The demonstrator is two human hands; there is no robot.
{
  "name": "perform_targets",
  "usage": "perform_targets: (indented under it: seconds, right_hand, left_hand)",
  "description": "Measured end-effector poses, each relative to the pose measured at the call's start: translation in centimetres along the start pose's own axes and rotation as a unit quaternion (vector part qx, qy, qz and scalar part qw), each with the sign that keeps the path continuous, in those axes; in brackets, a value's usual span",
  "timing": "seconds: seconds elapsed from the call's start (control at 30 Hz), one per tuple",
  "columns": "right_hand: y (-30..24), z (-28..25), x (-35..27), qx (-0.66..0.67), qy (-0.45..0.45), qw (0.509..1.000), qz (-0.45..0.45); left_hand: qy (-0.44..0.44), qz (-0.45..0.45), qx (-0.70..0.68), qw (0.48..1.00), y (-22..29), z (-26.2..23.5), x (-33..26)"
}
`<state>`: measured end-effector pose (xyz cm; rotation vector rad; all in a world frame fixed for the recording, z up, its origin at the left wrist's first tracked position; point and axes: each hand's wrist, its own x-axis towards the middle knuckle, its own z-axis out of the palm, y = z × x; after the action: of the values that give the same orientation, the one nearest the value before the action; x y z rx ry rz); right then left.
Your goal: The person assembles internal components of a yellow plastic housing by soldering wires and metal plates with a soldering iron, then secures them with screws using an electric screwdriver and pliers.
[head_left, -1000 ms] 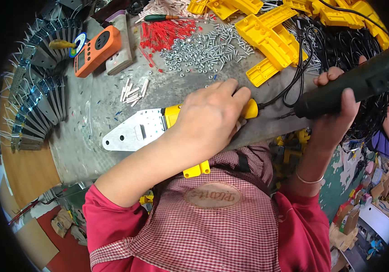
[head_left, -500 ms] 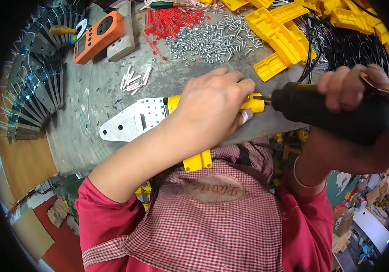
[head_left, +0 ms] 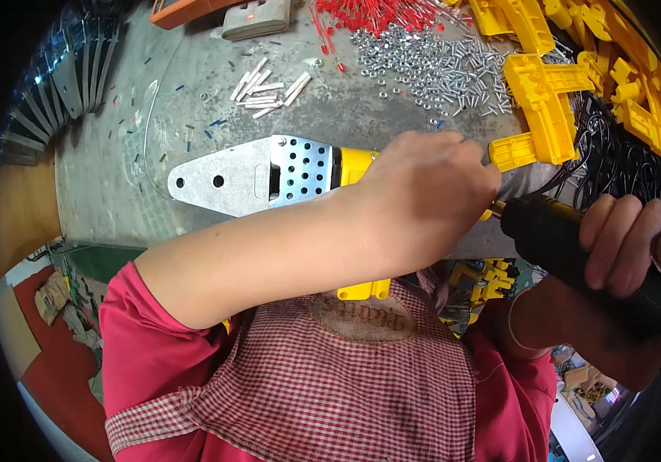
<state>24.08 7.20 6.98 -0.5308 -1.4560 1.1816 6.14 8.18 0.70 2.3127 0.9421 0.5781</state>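
Note:
My left hand (head_left: 423, 200) is closed over the yellow body of a tool (head_left: 353, 165) whose flat silver metal plate (head_left: 238, 179) sticks out to the left on the grey worktop (head_left: 115, 177). My right hand (head_left: 627, 242) grips a black electric screwdriver (head_left: 554, 235). Its tip meets the yellow body just under my left hand's fingers, at the table's front edge. The spot where the tip touches is hidden by my left hand.
A heap of silver screws and nuts (head_left: 431, 65) lies behind my left hand, with red pieces (head_left: 377, 14) beyond it. Yellow plastic shells (head_left: 546, 108) and black cables (head_left: 615, 162) fill the right side. Several white pegs (head_left: 265, 86) lie at centre left. Metal plates (head_left: 53, 92) are stacked far left.
My right hand has brought the black screwdriver down from the upper right to the yellow tool body. My left hand has kept its hold throughout. The view has dropped closer to the table.

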Motion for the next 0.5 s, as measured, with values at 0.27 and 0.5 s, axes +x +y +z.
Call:
perform_targets:
  seconds: [0.27,0.5]
  right_hand:
    - [-1.2,-1.7,1.6,-0.024,-0.11,0.993,0.027]
    - [0.7,-1.3,1.4,0.002,-0.121,0.993,0.009]
  left_hand:
    - [-0.003,0.0,0.023,1.0,-0.2,0.1,0.3]
    - [-0.016,0.002,-0.005,1.0,-0.1,-0.3,0.3]
